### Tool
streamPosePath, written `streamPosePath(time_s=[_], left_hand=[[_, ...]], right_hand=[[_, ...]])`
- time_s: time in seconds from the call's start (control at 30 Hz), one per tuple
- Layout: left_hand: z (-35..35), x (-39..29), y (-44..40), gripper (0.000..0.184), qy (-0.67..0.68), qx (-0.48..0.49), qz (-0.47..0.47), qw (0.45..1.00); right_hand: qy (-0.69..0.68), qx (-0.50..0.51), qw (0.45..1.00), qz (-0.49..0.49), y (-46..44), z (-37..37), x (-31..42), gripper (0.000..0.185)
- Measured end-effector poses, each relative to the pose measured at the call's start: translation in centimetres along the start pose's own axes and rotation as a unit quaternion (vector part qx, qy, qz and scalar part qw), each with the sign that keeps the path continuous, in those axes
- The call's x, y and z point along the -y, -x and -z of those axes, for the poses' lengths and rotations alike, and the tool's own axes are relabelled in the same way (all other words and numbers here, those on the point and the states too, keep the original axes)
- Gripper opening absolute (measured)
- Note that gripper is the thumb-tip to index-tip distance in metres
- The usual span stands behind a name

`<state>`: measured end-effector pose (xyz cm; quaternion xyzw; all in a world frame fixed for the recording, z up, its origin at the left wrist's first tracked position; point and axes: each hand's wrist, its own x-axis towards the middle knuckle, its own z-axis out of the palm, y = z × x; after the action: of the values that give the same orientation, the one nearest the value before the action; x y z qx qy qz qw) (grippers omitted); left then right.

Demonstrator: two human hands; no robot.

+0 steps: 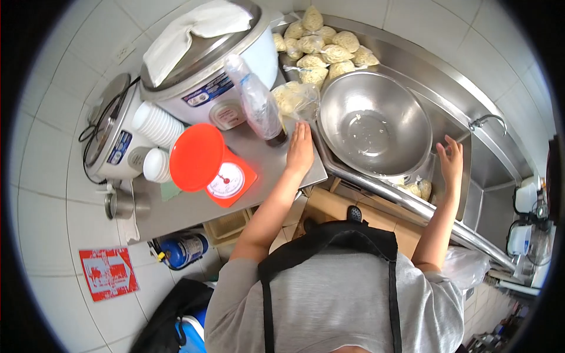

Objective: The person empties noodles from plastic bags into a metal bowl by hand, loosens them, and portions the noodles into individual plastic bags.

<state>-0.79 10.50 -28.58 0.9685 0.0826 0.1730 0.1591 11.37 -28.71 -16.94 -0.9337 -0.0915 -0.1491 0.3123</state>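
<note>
My left hand (300,150) reaches up at the counter's right end, its fingertips at the lower edge of a clear plastic bag of pale food (288,99); whether it grips the bag is unclear. Just left of that hand stands a plastic-wrapped bottle (259,106) with a dark base. My right hand (451,159) is raised over the sink's right side, fingers apart and holding nothing. Between the hands sits a large steel bowl (376,123) with small pale scraps and some liquid at its bottom. Several tied bags of pale food (335,50) are piled behind the bowl.
A red scale (226,179), stacked white cups (158,125) and two large cookers (206,70) (118,150) stand at the left. A faucet (488,122) rises at the right. More bags (419,187) lie below the bowl. The sink's front rail (400,206) runs before me.
</note>
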Motion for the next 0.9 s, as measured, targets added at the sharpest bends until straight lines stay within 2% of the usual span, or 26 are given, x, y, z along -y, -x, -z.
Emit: streamPosePath(time_s=[0.07,0.1,0.13,0.2,0.27,0.3,0.33,0.37,0.4,0.43,0.47,0.5,0.53,0.57,0.6,0.63,0.67,0.7,0.73,0.77,0.8,0.83,0.87,0.9], left_hand=[[-0.7,0.0,-2.6,0.038,-0.024,-0.071,-0.016,0.997],[-0.1,-0.3,-3.4,0.029,0.014,0.003,0.049,0.999],[-0.8,-0.3,-3.6,0.022,-0.01,-0.087,0.044,0.995],[0.5,-0.4,-3.0,0.021,-0.071,0.0,0.014,0.997],[1.0,-0.4,-1.3,0.018,-0.063,-0.001,0.021,0.998],[1.5,-0.5,0.3,0.017,-0.076,-0.04,-0.048,0.995],[2.0,-1.0,1.9,0.016,-0.039,-0.03,-0.016,0.999],[2.3,-0.7,3.6,0.016,-0.054,-0.018,-0.046,0.997],[3.5,-1.7,4.7,0.017,-0.07,0.061,0.015,0.996],[3.8,-1.3,6.3,0.016,0.025,-0.018,-0.028,0.999],[4.5,-1.3,6.7,0.015,0.057,-0.02,0.004,0.998],[5.1,-1.8,6.5,0.016,0.058,-0.097,0.005,0.994],[6.0,-2.9,5.4,0.019,0.125,-0.143,0.045,0.981],[7.6,-5.2,4.2,0.022,0.069,-0.191,-0.028,0.979],[8.6,-6.6,2.8,0.027,0.07,-0.155,-0.034,0.985],[9.1,-8.3,1.3,0.034,0.007,-0.114,-0.063,0.991],[7.8,-8.0,-0.3,0.039,-0.144,-0.098,-0.032,0.984],[7.2,-9.7,-2.2,0.042,-0.17,-0.034,0.05,0.984],[7.5,-15.5,-2.0,0.043,-0.147,-0.087,0.028,0.985],[6.1,-19.4,-2.2,0.043,-0.122,-0.116,0.0,0.986],[4.6,-22.8,-2.5,0.042,-0.098,-0.143,-0.027,0.984],[3.0,-26.5,-2.8,0.04,-0.088,-0.119,-0.067,0.987],[0.0,-28.9,-3.2,0.039,-0.012,-0.094,-0.122,0.988],[-1.4,-33.3,-2.6,0.038,0.035,-0.052,-0.178,0.982]], right_hand=[[0.006,-0.001,1.0,-0.027,2.2,1.3,-0.2,0.039],[0.007,0.008,0.999,-0.037,3.0,2.2,-0.1,0.038],[0.014,0.0,0.999,-0.034,3.8,2.9,-0.3,0.038],[0.031,-0.019,0.999,-0.033,5.6,4.5,-1.1,0.038],[0.01,-0.014,0.998,-0.061,7.1,6.5,-2.6,0.04],[0.034,-0.038,0.998,-0.039,7.9,7.3,-4.1,0.041],[0.023,-0.065,0.997,-0.034,8.9,8.4,-4.7,0.041],[0.032,-0.086,0.995,-0.046,9.9,9.8,-4.8,0.039],[0.044,-0.076,0.995,-0.054,11.0,11.4,-5.9,0.039],[0.055,-0.077,0.993,-0.069,12.2,12.6,-6.8,0.037],[0.024,-0.071,0.991,-0.11,13.4,13.9,-7.6,0.036],[0.031,-0.056,0.989,-0.137,14.7,15.2,-8.8,0.037],[0.058,-0.056,0.989,-0.126,15.9,15.7,-11.1,0.039],[0.059,-0.026,0.986,-0.153,16.9,17.0,-12.2,0.039],[0.086,-0.022,0.986,-0.14,17.8,17.6,-13.8,0.035],[0.09,-0.014,0.988,-0.126,18.6,18.1,-15.7,0.032],[0.091,-0.002,0.99,-0.111,19.4,18.7,-17.4,0.029],[0.103,0.021,0.987,-0.118,20.2,19.7,-18.2,0.025],[0.087,0.044,0.988,-0.119,21.1,21.2,-18.8,0.02],[0.064,-0.032,0.995,-0.069,22.4,20.2,-21.3,0.015],[-0.009,-0.012,0.993,-0.113,23.0,23.0,-20.0,0.013],[0.001,-0.008,0.993,-0.114,24.3,23.1,-21.6,0.011],[-0.031,0.014,0.987,-0.158,25.2,25.0,-21.3,0.01],[-0.03,-0.004,0.99,-0.138,26.7,24.0,-23.9,0.01]])
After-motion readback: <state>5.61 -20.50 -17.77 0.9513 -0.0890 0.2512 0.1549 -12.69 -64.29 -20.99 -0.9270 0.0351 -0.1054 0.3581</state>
